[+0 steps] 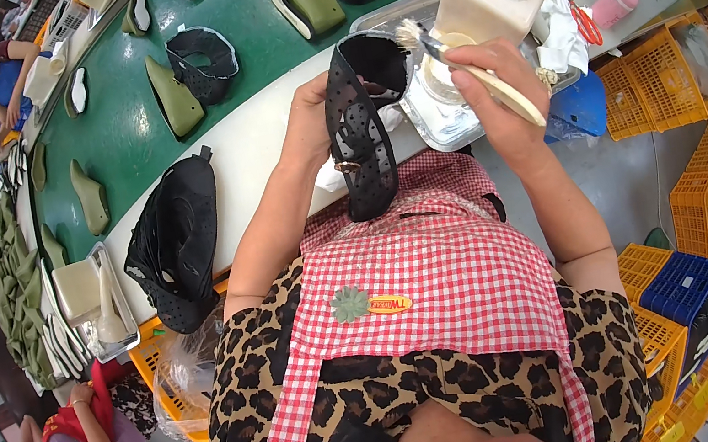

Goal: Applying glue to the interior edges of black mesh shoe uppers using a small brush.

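My left hand [307, 125] grips a black perforated shoe upper [358, 132] with a buckled strap hanging down, its lining edge turned up toward the right. In my right hand [501, 96] is a brush [523, 108] with a pale handle, held at a slant. Its light bristles are close beside the upper's rim; whether they touch cannot be made out. Below the brush sits a clear plastic tray [443, 131] smeared with white. A whitish square jug [477, 2] lies in it, its mouth near my right fingers.
A white ledge [251, 126] borders the green conveyor [132, 136], which carries green shoe lasts [175, 96] and black uppers [204, 64]. Stacked black uppers [180, 230] lie left. Red scissors [586, 25] and a pink bottle [614, 4] stand right, near yellow crates [651, 81]. Two people work at left.
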Demonstrator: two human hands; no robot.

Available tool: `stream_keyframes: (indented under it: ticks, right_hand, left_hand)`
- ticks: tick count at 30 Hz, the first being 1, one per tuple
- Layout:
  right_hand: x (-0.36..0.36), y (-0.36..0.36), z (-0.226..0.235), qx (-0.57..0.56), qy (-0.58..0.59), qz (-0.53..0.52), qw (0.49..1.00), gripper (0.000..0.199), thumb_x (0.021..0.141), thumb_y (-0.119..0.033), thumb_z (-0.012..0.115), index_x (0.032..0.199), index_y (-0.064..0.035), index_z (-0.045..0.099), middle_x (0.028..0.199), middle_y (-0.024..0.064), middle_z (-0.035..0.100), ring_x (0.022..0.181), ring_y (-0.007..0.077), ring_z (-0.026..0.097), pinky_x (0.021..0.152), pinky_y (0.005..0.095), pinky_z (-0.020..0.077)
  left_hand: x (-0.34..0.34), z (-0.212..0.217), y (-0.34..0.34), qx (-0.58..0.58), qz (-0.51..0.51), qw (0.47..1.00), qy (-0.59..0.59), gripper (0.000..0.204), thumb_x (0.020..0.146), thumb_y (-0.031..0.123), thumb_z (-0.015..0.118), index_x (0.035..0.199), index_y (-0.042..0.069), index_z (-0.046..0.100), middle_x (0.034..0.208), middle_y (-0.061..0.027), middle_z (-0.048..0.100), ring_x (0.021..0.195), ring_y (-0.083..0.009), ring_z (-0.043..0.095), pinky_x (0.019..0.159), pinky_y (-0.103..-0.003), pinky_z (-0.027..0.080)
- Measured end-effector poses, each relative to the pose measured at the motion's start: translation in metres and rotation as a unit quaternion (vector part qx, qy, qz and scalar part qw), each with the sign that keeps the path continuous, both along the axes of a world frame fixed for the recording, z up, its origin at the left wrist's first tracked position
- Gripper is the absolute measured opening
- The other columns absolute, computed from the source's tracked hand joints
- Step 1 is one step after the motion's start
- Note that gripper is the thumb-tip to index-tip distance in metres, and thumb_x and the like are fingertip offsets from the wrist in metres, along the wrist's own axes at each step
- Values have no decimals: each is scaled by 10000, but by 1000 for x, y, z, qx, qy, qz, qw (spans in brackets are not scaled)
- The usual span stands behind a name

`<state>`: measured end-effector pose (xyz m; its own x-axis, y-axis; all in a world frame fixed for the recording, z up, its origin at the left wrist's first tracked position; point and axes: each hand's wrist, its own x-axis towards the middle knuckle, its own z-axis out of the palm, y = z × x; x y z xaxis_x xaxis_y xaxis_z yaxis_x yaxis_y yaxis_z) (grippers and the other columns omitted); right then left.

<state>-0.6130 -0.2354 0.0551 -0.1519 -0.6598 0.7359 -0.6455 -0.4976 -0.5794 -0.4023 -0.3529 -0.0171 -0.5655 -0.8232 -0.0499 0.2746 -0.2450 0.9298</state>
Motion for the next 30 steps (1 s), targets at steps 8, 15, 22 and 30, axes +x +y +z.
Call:
stream_keyframes:
  ticks: [8,15,22,30]
  right_hand:
    - [5,4,-38,37,-7,12,999,185,796,4,731,979,-17,712,891,103,705,790,254,634,711,339,499]
    - [17,21,-68,114,-28,39,992,181,804,-31,740,983,-35,720,869,103,701,742,252,600,709,340,478]
    - [15,19,-43,28,-12,24,999,209,774,13,750,978,-15,715,831,96,685,721,255,596,672,339,476]
    - [18,6,-58,5,49,44,998,183,797,27,719,977,-7,704,855,111,680,753,266,611,688,347,479]
  left_hand:
    - [1,-3,-2,62,20,997,44,132,925,88,659,1031,32,712,995,-158,730,823,-204,712,668,-296,584]
    - [2,11,1,103,30,986,128,233,934,99,658,1149,10,651,1002,-171,715,858,-320,719,696,-440,629]
    - [-6,25,9,185,71,967,158,110,907,128,718,972,93,637,914,-101,717,759,-215,727,552,-272,579]
    - [-1,12,5,218,61,953,201,102,932,156,685,957,62,654,979,-179,711,957,-356,697,814,-511,609]
